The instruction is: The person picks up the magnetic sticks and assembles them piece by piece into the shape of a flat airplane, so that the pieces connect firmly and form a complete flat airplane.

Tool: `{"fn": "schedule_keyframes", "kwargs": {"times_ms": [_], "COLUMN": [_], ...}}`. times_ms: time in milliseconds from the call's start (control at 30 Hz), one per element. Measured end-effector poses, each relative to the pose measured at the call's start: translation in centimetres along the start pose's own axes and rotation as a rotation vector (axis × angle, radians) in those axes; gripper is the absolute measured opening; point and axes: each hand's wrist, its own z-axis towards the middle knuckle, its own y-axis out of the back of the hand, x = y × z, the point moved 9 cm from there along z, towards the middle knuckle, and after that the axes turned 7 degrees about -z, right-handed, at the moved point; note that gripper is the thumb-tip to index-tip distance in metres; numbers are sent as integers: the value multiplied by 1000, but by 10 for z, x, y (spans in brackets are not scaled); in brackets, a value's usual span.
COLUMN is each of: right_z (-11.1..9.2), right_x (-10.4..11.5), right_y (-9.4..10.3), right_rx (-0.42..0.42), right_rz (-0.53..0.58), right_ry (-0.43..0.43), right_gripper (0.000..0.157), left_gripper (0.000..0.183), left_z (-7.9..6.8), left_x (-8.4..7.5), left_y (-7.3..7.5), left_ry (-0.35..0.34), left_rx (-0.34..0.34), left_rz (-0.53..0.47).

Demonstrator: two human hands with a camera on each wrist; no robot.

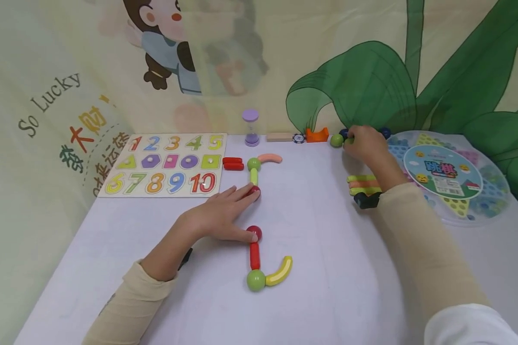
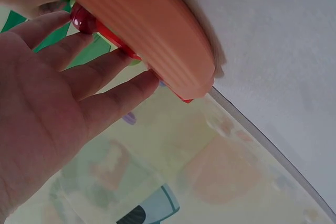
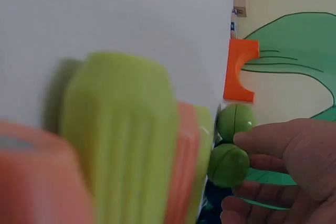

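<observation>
My left hand [image 1: 222, 215] spreads over the table, its fingers touching a dark red ball [image 1: 255, 192] and the thumb resting on a second red ball [image 1: 255, 232]. From that second ball a red stick [image 1: 254, 256] leads to a green ball [image 1: 256, 281] with a curved yellow stick [image 1: 279, 272]. Farther back, a light green stick [image 1: 253, 176] joins the first red ball to a green ball [image 1: 254, 164]. In the left wrist view an orange ridged piece [image 2: 152, 30] looms close. At the back, my right hand [image 1: 367, 143] pinches a green ball [image 3: 229, 166] beside another green ball [image 3: 235, 120].
Yellow-green and salmon sticks [image 1: 362, 184] lie below my right hand. A number puzzle board [image 1: 164, 165] is at left, with red sticks [image 1: 233, 164] beside it. An hourglass [image 1: 251, 128], an orange block [image 1: 317, 135] and a checkers board [image 1: 496, 182] line the back.
</observation>
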Motion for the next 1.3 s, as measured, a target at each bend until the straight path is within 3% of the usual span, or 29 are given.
{"fn": "schedule_keyframes", "kwargs": {"times_ms": [133, 267, 433, 600, 733, 867, 1033, 1300], "right_z": [-1, -4, -1, 6, 3, -2, -3, -3], "right_x": [11, 54, 117, 148, 154, 151, 145, 144], "right_y": [-9, -24, -49, -61, -58, -49, -47, -51], "right_rx": [33, 96, 188, 145, 59, 0, -2, 2], "right_rz": [-46, -86, 61, 116, 129, 226, 292, 323], "right_ry": [38, 149, 215, 213, 226, 243, 293, 296], "right_gripper": [24, 15, 29, 29, 21, 20, 19, 23], "left_gripper": [95, 96, 95, 95, 95, 96, 96, 95], "left_z": [0, 0, 0, -1, -1, 0, 1, 1], "left_x": [0, 0, 1, 0, 1, 0, 0, -2], "left_y": [0, -1, 0, -1, -1, 0, 0, -1], "left_ry": [-4, -6, -5, -18, -1, 2, 4, -10], "left_rx": [0, -1, -11, -14, -10, -12, -5, -8], "left_rz": [-9, 0, 11, -6, 0, 13, 17, 16]}}
